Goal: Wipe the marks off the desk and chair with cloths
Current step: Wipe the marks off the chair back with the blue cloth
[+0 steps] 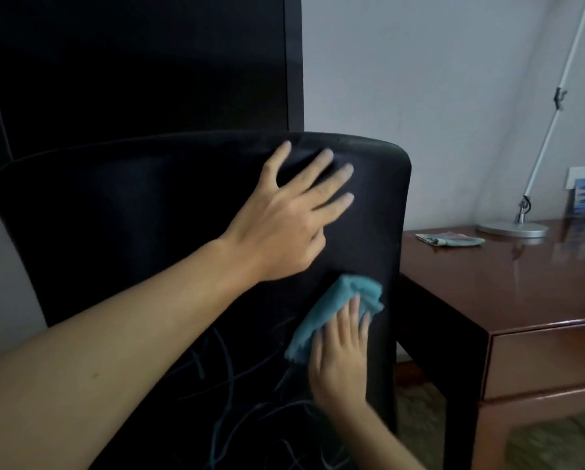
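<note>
The black chair back (pixel 114 225) fills the middle of the view. Pale scribbled marks (pixel 223 378) cover its lower part. My left hand (pixel 287 215) lies flat near the top of the chair back, fingers spread, holding nothing. Below it, my right hand (pixel 340 357) presses a blue cloth (pixel 335 310) against the chair back near its right edge, just above and to the right of the marks. A second folded cloth (pixel 450 239) lies on the glossy brown desk (pixel 508 283) at the right.
A white desk lamp (pixel 513 228) stands on the desk's far side, its arm slanting up to the right. A tall dark panel (pixel 141 69) rises behind the chair. The desk has a drawer front (pixel 548 361) at lower right, with patterned carpet (pixel 419 412) below.
</note>
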Tool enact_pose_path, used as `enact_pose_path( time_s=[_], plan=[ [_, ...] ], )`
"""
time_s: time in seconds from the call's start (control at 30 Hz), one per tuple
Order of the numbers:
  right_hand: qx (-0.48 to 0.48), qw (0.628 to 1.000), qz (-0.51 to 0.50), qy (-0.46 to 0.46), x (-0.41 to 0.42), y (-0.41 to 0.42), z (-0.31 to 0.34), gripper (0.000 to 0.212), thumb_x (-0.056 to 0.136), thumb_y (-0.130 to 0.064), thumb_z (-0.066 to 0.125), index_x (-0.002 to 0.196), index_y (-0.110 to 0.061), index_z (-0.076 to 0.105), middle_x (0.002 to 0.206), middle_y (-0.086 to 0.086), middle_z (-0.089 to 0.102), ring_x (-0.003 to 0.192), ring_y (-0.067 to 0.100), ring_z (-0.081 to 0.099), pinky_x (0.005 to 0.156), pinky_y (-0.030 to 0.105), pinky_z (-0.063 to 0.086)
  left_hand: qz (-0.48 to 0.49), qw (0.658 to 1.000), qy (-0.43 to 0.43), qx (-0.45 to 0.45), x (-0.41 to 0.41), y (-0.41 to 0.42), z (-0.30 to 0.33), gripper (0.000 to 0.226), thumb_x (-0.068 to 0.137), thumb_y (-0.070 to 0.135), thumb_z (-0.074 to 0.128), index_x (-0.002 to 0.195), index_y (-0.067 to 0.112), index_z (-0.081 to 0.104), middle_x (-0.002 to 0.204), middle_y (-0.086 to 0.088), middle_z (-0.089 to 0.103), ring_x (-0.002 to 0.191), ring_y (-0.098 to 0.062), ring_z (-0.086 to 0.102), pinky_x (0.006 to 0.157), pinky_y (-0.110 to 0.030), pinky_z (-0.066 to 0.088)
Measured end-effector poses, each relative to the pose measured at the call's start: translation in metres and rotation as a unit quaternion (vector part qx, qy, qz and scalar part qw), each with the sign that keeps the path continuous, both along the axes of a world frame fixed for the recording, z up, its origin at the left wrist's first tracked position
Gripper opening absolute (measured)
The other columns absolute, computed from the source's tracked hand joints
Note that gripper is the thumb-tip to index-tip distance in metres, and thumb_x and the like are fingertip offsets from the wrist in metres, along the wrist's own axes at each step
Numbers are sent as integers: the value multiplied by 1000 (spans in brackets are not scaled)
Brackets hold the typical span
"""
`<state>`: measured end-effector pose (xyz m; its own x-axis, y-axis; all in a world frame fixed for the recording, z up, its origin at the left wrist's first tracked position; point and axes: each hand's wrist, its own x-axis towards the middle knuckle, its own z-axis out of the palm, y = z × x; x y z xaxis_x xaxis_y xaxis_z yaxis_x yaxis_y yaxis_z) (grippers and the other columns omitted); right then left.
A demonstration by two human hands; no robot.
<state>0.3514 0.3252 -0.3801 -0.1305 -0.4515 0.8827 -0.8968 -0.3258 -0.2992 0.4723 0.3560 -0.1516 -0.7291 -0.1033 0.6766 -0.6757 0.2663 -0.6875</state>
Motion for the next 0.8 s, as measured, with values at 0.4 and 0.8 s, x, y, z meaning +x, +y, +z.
enact_pose_path(
  time_s=[0.4,0.8],
  plan=[
    [-59,997,-5,-41,12,-18,81,55,102,-25,26,152,-4,16,162,13,12,152,29,4,122,52,4,48,997,-26,53,71,2,-100,63,85,25,57,147,20,45,160,-8,31,149,-30,25,115,-63,20],
    [-64,997,-7,30,-12,-13,15,52,102,-25,34,149,-3,28,157,12,19,147,33,21,120,54,14,45,994,-11,103,71,-5,-115,57,87,23,53,144,19,49,161,-10,29,151,-36,16,117,-69,9]
  ],
)
